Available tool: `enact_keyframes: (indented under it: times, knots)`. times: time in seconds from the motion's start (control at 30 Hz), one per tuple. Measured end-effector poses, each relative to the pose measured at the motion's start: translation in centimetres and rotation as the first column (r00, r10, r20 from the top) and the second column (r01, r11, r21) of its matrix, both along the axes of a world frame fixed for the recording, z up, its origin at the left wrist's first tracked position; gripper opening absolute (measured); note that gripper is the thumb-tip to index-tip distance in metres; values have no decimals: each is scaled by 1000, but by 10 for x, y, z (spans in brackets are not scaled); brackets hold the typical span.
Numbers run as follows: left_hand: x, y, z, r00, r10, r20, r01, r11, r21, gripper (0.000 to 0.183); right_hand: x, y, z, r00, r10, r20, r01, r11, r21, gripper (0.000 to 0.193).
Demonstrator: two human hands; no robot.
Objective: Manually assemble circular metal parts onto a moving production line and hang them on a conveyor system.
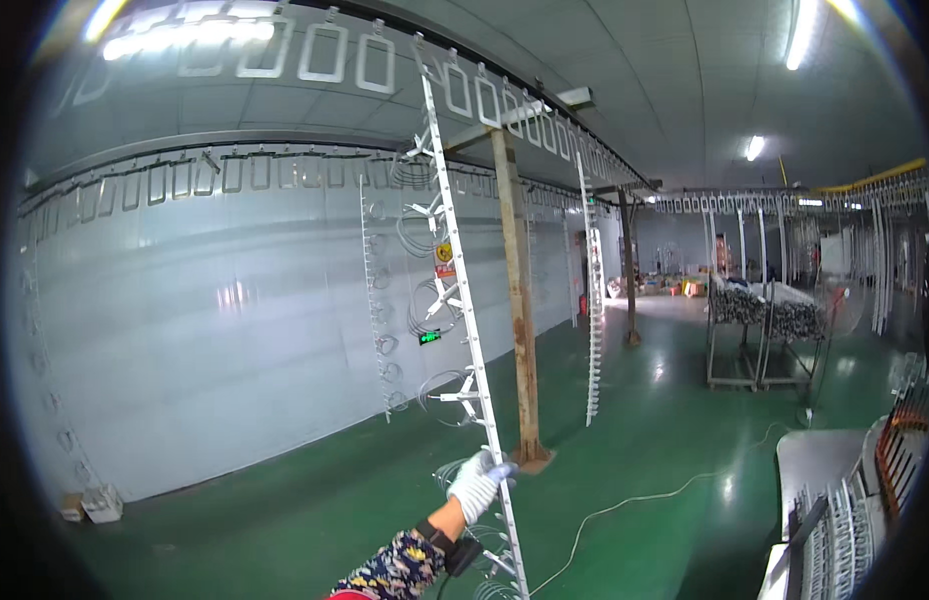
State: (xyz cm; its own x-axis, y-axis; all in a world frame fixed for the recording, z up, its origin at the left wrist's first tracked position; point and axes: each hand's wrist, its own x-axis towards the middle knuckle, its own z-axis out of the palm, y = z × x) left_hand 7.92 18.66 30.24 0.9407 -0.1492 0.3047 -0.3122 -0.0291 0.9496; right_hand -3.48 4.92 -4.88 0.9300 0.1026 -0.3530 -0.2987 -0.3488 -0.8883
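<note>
My left hand (477,486), in a white knit glove with bluish-grey fingertips, is closed around the lower part of a long white hanging bar (463,270). The bar leans slightly, its top near the overhead rail and its lower end running out of the picture. Along its left side sit several white three-armed brackets (445,296), each with coiled thin grey wire loops (415,236). A patterned sleeve (400,566) and a black wrist strap cover my left forearm. My right hand does not show.
An overhead rail (545,95) carries many white rectangular hooks. Behind the bar stands a rusty post (520,330). Another bar with wire coils (375,300) hangs near the white wall. A cable (625,500) crosses the green floor. At right stand a loaded metal rack (760,340) and a table (815,455).
</note>
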Motion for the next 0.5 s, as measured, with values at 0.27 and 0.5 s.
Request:
enact_keyframes:
  times: [0.27,0.5]
  knots:
    - [58,32,-53,988,142,66,-125,968,-218,22,-23,-35,-66,973,-73,219,87,994,-58,40]
    - [153,118,-95,770,582,260,-621,778,97,34,-128,-233,6,949,-265,-172,96,762,-641,34]
